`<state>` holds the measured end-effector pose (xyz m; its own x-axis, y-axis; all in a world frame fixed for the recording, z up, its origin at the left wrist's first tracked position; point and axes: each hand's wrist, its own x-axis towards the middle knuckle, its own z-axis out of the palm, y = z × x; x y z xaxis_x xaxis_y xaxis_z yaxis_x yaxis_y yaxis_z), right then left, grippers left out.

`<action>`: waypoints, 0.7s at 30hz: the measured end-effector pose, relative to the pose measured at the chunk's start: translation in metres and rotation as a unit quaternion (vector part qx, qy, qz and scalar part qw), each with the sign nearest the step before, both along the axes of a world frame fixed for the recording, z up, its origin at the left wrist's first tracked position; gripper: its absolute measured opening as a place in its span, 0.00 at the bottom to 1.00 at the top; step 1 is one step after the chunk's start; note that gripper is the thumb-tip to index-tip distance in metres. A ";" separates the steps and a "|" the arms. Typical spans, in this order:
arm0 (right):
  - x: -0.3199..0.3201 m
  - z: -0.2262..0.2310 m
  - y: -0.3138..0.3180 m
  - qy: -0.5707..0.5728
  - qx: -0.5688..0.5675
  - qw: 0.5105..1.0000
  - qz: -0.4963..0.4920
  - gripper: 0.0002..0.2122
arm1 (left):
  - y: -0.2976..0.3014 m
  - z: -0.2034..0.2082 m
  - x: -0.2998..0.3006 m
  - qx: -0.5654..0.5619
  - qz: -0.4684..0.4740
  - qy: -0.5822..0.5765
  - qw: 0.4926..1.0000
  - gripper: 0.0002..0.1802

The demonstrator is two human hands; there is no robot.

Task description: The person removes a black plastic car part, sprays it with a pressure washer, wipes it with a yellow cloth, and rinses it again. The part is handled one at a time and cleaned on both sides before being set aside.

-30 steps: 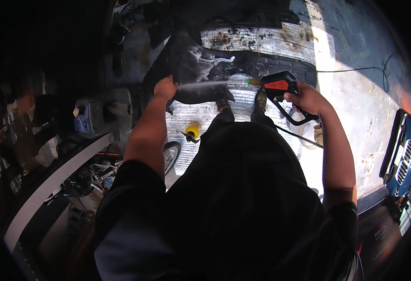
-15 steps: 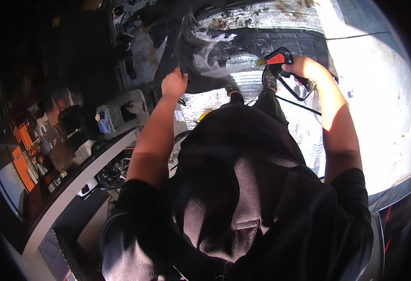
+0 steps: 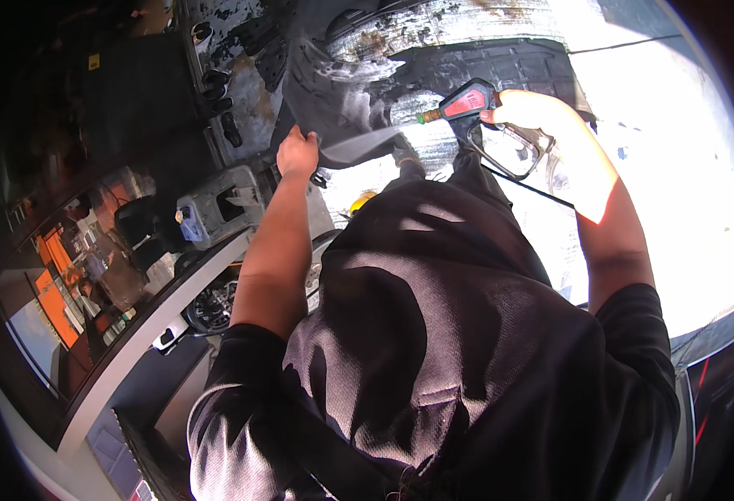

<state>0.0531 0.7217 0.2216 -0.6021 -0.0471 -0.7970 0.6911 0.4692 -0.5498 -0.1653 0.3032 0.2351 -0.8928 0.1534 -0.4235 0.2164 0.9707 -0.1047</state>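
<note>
A pressure washer gun [image 3: 469,98], black with a red panel, is gripped by my right hand [image 3: 510,107], fingers wrapped round its handle. From its brass-coloured nozzle a white water jet [image 3: 367,146] fans leftward. The jet meets a wet black rubber floor mat [image 3: 500,71] that spreads across the ground beyond my feet. My left hand [image 3: 298,153] is closed on the mat's near left edge and holds that side raised. White foam or water streaks run over the raised part. My left fingertips are partly hidden.
A black hose [image 3: 534,185] trails below the gun. To the left are a grey plastic case [image 3: 225,204], several dark shoes [image 3: 216,81] and a pale curved beam [image 3: 137,338]. A yellow round object [image 3: 362,201] lies near my feet. Bright sunlit floor [image 3: 634,184] stretches to the right.
The gun has shifted left and tilted, so its jet now points lower toward my left hand. My left hand has moved slightly left and down, still holding the mat.
</note>
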 end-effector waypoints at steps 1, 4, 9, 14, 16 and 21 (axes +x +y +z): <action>0.002 -0.001 0.003 0.014 -0.020 1.000 -0.007 0.28 | -0.002 0.000 -0.001 0.002 0.004 0.004 1.000 0.22; 0.005 -0.009 0.008 0.059 -0.001 0.998 0.021 0.29 | -0.011 -0.001 -0.006 0.024 0.007 0.033 0.999 0.22; 0.005 -0.049 0.014 0.049 0.062 0.996 0.037 0.25 | -0.011 0.003 -0.009 0.060 0.029 0.040 0.997 0.22; 0.028 -0.082 0.024 -0.020 0.055 0.998 -0.034 0.13 | 0.010 0.007 0.001 0.150 0.077 0.030 0.985 0.19; 0.039 -0.084 0.027 0.004 0.002 0.999 -0.051 0.12 | 0.013 0.006 0.004 0.138 0.074 0.040 0.987 0.20; 0.063 -0.070 0.033 -0.011 -0.226 0.938 -0.261 0.08 | 0.001 -0.003 0.000 0.172 0.136 0.031 0.975 0.22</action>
<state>0.1161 0.7544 0.1519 -0.6208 -0.0865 -0.7792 0.7753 -0.2148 -0.5939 -0.1652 0.3044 0.2320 -0.9429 0.0309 -0.3318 -0.0500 0.9713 0.2326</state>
